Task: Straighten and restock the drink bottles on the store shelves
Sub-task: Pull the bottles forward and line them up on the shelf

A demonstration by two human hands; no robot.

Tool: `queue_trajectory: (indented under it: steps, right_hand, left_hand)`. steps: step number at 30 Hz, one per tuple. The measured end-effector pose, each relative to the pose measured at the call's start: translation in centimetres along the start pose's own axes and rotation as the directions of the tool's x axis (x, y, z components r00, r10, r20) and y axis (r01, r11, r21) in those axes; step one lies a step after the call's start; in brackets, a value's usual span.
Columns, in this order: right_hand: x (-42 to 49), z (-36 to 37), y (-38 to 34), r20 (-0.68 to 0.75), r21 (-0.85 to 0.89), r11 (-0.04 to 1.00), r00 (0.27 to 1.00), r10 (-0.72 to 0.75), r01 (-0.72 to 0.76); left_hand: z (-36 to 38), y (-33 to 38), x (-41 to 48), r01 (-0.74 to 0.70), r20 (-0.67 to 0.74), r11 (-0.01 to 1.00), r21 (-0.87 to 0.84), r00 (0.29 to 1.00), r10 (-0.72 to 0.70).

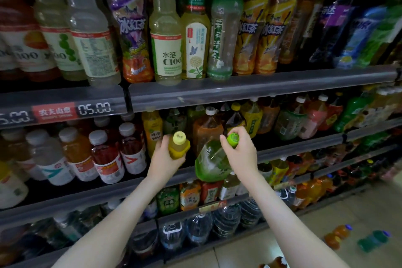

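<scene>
Left hand [164, 159] grips small yellow-capped yellow plastic bottle [178, 147]. Right hand [240, 154] holds large green plastic bottle [212, 162] by its green cap [232, 138], tilted, before grey shelf rail [304, 144]. On floor [304, 224], right: blue-capped orange bottle [338, 235], blue-capped green bottle [373, 240], blurred, apparently lying down.

Red price tag [54, 112] over on the left, with white digits right beside it reading 05.00. Lower down there's a smaller yellow and red tag [212, 206], too blurry to read. Pale tiled floor [293, 246] at bottom right, pretty dim.
</scene>
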State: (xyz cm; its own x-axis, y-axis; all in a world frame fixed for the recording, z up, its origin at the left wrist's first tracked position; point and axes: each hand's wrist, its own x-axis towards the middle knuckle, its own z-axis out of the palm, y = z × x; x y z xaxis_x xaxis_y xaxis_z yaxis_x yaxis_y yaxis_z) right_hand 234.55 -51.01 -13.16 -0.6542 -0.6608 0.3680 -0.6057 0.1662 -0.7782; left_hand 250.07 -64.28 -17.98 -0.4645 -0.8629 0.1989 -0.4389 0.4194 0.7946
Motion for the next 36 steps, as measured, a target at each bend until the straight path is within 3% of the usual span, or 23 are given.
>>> queue_trajectory:
  steps: [6, 10, 14, 19, 22, 25, 30, 36]
  right_hand:
    - [2.6, 3.5, -2.0, -0.035, 0.025, 1.000, 0.999, -0.015, 0.015]
    - [3.5, 6.4, -2.5, 0.018, -0.010, 0.999, 0.999, -0.034, 0.034]
    - [4.0, 8.7, -2.8, 0.047, -0.010, 0.999, 0.998, -0.039, 0.040]
    - [4.4, 11.1, -2.5, 0.178, -0.070, 0.990, 0.978, -0.111, 0.125]
    - [5.0, 11.7, -2.7, 0.207, -0.127, 0.974, 0.965, -0.158, 0.186]
    - [5.7, 11.8, -2.3, 0.272, -0.345, 0.902, 0.947, -0.168, 0.259]
    - [5.2, 12.5, -1.4, 0.506, -0.334, 0.863, 0.845, -0.176, 0.379]
    - [6.0, 13.9, -0.5, 0.582, -0.427, 0.805, 0.806, -0.103, 0.411]
  left_hand:
    - [-4.4, -1.1, 0.4, -0.023, 0.058, 0.989, 0.147, 0.998, 0.015]
    - [-5.0, -1.4, 1.3, -0.025, 0.100, 0.971, 0.239, 0.995, 0.000]
    - [-4.8, -2.6, 1.8, 0.007, -0.024, 0.896, 0.444, 1.000, 0.004]
    - [-4.2, -3.3, 2.2, 0.049, -0.088, 0.855, 0.516, 0.996, -0.005]
    - [-3.9, -2.9, 2.6, -0.019, -0.149, 0.747, 0.664, 0.976, 0.157]
    - [-4.0, -3.5, 3.3, -0.017, -0.207, 0.603, 0.798, 0.931, 0.300]
    - [-4.5, -4.2, 3.8, -0.046, -0.139, 0.569, 0.821, 0.951, 0.277]
    - [-4.5, -3.8, 3.6, -0.038, -0.131, 0.592, 0.805, 0.962, 0.241]
